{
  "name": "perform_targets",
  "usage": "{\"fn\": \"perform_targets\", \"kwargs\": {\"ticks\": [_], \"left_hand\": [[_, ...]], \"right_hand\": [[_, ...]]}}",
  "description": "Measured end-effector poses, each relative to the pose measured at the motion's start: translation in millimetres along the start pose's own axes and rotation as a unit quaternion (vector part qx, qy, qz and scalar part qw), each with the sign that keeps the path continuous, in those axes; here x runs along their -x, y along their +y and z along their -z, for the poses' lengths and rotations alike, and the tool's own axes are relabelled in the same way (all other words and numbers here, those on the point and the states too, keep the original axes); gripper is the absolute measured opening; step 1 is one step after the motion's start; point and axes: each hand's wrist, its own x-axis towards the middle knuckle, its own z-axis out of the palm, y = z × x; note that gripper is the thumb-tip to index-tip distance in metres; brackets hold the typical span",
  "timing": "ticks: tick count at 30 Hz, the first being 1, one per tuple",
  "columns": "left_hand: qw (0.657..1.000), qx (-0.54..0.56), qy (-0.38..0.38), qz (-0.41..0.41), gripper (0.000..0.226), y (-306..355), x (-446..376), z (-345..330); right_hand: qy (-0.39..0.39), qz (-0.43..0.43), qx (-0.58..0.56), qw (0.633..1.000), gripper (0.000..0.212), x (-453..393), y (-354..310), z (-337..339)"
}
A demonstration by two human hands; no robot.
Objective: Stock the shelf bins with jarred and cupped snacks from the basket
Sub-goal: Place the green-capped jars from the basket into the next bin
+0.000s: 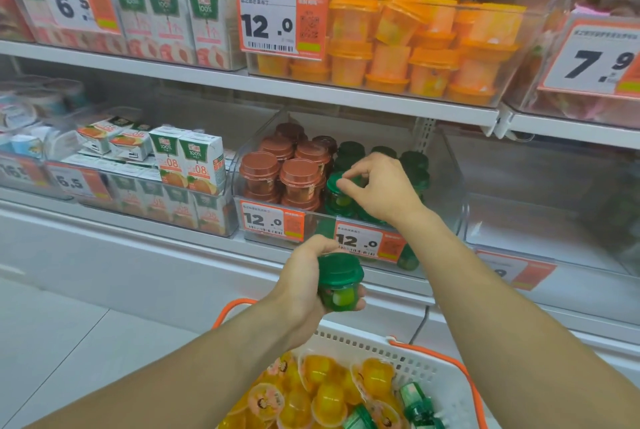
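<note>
My left hand (304, 285) grips a green-lidded cup (339, 281) in front of the lower shelf, above the basket. My right hand (379, 186) reaches into the clear middle bin (446, 165) and pinches the lid of another green cup (337, 191) standing at the bin's front. Brown-lidded cups (280, 169) fill the bin's left half, dark green cups (414, 160) its right half. The white basket (429, 368) with orange handles sits below, holding yellow jelly cups (329, 394) and more green cups (417, 401).
Juice cartons (188, 160) fill the bin to the left. The upper shelf carries a bin of orange cups (415, 44). A clear bin (540, 193) to the right looks mostly bare. Price tags hang on the bin fronts. White floor lies at left.
</note>
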Motion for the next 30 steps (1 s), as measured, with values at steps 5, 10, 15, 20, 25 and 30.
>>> {"fn": "perform_targets", "kwargs": {"ticks": [5, 10, 15, 20, 25, 30], "left_hand": [[0.999, 0.034, -0.028, -0.011, 0.032, 10.4, 1.2, -0.6], [0.997, -0.03, -0.049, -0.048, 0.042, 19.9, 3.0, 1.7], [0.995, -0.034, -0.074, -0.053, 0.055, 20.8, 6.2, -0.5], [0.989, -0.035, -0.085, -0.116, 0.057, 23.7, 9.8, -6.7], [0.987, 0.006, -0.11, -0.113, 0.057, 24.2, 10.4, -15.5], [0.996, 0.015, -0.076, -0.051, 0.044, 21.0, 3.2, -15.4]], "right_hand": [[-0.101, -0.028, -0.204, 0.973, 0.017, 4.3, -22.7, 37.9], [-0.412, -0.002, -0.189, 0.891, 0.034, 13.4, -31.8, 71.7], [-0.425, 0.025, -0.181, 0.886, 0.031, 18.1, -29.8, 77.9], [-0.41, 0.005, -0.218, 0.886, 0.036, 16.9, -23.2, 85.1], [-0.372, -0.005, -0.248, 0.895, 0.022, 15.1, -14.9, 88.3], [-0.269, -0.061, -0.288, 0.917, 0.008, 12.1, -0.2, 88.4]]}}
